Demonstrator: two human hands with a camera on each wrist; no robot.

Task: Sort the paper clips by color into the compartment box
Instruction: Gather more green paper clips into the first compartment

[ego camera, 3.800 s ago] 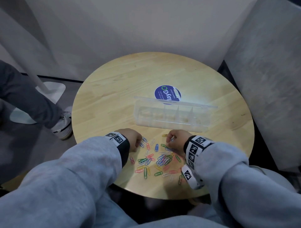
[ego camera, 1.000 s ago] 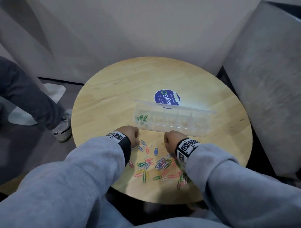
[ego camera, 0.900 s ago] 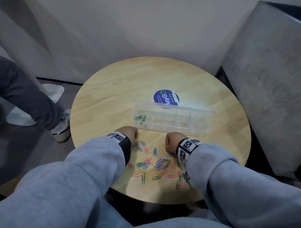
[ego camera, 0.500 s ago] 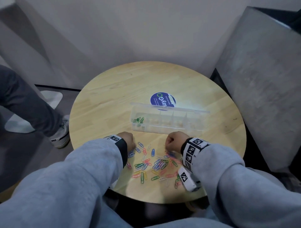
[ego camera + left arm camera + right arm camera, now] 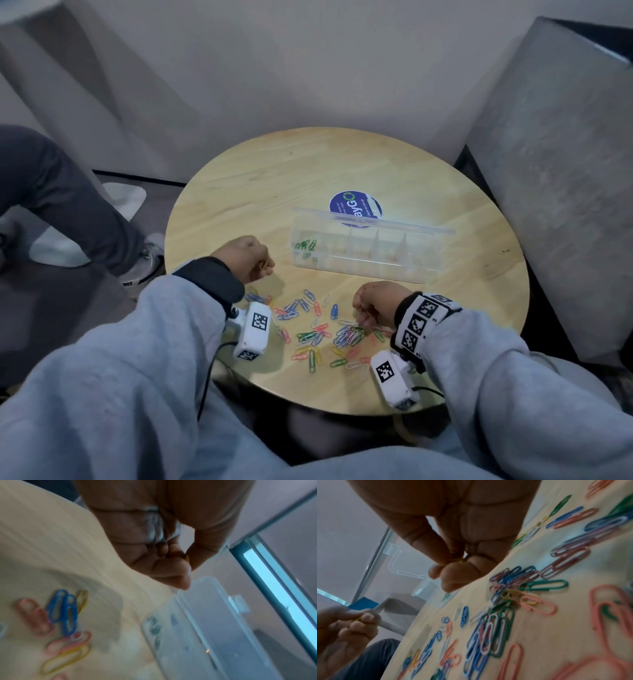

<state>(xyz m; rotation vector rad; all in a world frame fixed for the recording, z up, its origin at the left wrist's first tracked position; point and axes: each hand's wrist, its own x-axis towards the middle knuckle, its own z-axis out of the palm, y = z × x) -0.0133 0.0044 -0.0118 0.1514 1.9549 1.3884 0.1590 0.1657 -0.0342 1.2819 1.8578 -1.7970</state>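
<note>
With only a few green clips lying in the leftmost compartment of the compartment box (image 5: 363, 251), both the left hand (image 5: 245, 258) and right hand (image 5: 375, 303) are pinching yellow clips, while the mixed pile (image 5: 318, 334) is waiting unsorted just before the box.

The place looked like an office lounge or break corner. A small round wooden table (image 5: 346, 178) stood in the middle of the frame, with a blue round sticker (image 5: 354, 207) on it. Grey upholstered seating (image 5: 555, 185) rose at the right, plain pale walls (image 5: 274, 68) filled the top, and another person's trousered leg and sneaker (image 5: 144, 263) showed at left.
</note>
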